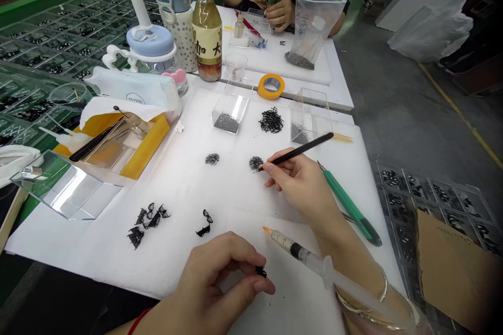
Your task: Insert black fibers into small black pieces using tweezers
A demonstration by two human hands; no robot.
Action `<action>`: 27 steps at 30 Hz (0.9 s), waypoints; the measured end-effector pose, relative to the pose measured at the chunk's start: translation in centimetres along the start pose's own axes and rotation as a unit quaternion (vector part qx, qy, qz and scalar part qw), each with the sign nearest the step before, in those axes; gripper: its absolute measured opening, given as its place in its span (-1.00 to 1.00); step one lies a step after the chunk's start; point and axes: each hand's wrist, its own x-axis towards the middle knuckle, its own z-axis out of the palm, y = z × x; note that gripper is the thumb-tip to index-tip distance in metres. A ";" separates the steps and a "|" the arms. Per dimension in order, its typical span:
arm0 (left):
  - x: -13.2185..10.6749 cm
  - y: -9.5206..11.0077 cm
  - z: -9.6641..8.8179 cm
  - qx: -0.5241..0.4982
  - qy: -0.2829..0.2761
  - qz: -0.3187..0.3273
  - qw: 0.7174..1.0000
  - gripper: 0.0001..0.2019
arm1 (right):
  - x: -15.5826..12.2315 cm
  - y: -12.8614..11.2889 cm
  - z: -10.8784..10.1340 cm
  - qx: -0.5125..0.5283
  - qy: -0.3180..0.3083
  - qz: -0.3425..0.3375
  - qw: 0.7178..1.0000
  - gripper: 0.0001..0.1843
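L hand (220, 282) pinches small black curled piece (260, 272) betw thumb & fingers, just above white foam sheet (188, 256). R hand (302, 188) grips slim black stick (298, 149) pencil-style, tip at round pile of black bits (255, 163). Low, steady tip suits such fine bits.

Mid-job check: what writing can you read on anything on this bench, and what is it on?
Bottle label: "加 大", with other characters unclear.
White pouch: small print, too blurred to read.
Syringe: scale marks, too small to read.
Plastic bag: blue handwriting, too blurred to read.
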 end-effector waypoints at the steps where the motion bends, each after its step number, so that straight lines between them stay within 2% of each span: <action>1: 0.0 0.0 0.0 -0.001 -0.001 0.004 1.000 -0.84 | 0.0 0.0 0.0 0.000 0.000 0.000 1.000 -0.87; 6: -0.1 -0.1 0.1 -0.007 0.009 -0.005 1.000 -0.74 | 0.0 0.1 0.0 0.002 -0.004 0.002 1.000 -0.88; 12: -0.1 0.0 0.2 -0.117 0.023 0.001 0.993 -0.77 | 0.1 0.1 0.0 0.010 -0.006 -0.002 1.000 -0.89; 16: -0.2 0.1 0.3 -0.147 0.034 0.005 0.989 -0.76 | 0.3 0.5 -0.1 0.027 -0.007 -0.014 1.000 -0.89; 22: 0.0 0.9 0.5 -0.155 0.097 -0.046 0.982 -0.72 | 0.0 0.4 -0.3 0.094 -0.014 -0.051 0.994 -0.85; 25: 0.3 1.7 0.5 -0.121 0.132 -0.026 0.983 -0.71 | -0.7 -0.1 -0.4 0.155 -0.057 -0.083 0.983 -0.85; 27: 0.8 2.3 0.3 -0.101 0.176 -0.003 0.979 -0.73 | -1.1 -0.4 -0.5 0.208 -0.101 -0.102 0.967 -0.86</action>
